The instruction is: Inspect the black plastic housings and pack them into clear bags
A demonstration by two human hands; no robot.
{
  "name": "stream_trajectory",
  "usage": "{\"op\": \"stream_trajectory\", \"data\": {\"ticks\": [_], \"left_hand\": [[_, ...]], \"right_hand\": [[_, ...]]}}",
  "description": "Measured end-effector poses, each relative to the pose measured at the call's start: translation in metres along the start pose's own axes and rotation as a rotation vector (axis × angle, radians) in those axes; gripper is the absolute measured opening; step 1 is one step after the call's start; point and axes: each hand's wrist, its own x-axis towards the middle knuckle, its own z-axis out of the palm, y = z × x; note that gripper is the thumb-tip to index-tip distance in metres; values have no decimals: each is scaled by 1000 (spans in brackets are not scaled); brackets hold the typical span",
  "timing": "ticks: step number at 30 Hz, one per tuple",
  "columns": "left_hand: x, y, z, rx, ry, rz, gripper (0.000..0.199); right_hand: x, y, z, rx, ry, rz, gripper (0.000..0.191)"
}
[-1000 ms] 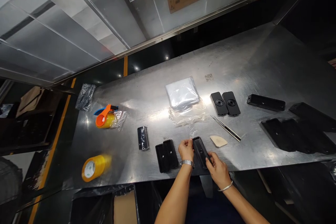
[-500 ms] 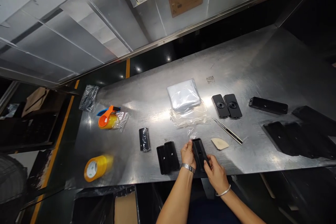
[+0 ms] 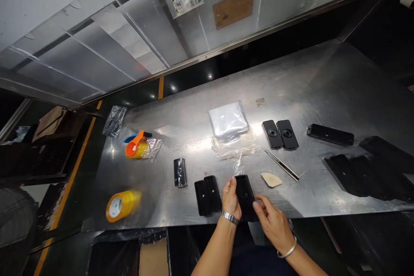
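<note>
My left hand (image 3: pixel 231 198) presses against the left edge of a black rectangular plastic part (image 3: pixel 245 194) lying near the steel table's front edge. Its fingertips pinch at the base of a clear film strip (image 3: pixel 238 166), which rises from the part. My right hand (image 3: pixel 271 220) sits just off the part's lower right corner, fingers spread and holding nothing. Left of my hands lies a side-by-side pair of black parts (image 3: pixel 207 195). To the right are a beige wedge (image 3: pixel 271 179) and steel tweezers (image 3: pixel 280 164).
The stainless steel table (image 3: pixel 310 95) holds a white film packet (image 3: pixel 228 120), paired black plates (image 3: pixel 280 134), a black bar (image 3: pixel 330 134), and overlapping black parts (image 3: pixel 359 177). Yellow tape (image 3: pixel 122 206) and an orange-handled tape roll (image 3: pixel 137 146) stand left.
My right hand has let go of the black part and moved down and right, away from it. My left hand stays beside the part. The whole view has shifted slightly.
</note>
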Motion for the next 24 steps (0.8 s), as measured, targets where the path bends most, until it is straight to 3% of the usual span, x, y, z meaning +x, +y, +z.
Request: {"op": "stream_trajectory", "data": {"ticks": [4,10,17,24], "left_hand": [[-37,16,1,24,-149,-93,37],[-87,33,7,3,-377,-142,29],[-105,39,0,35,-478,-138,29],[-116,44,4,65,-509,-70,28]], "right_hand": [[18,-19,-39,113,-36,-89,29],[36,-54,-76,257,-312,-195,18],[40,-71,-96,104,-534,-216,15],[41,-83,-100,-126,-483,-456,14]]}}
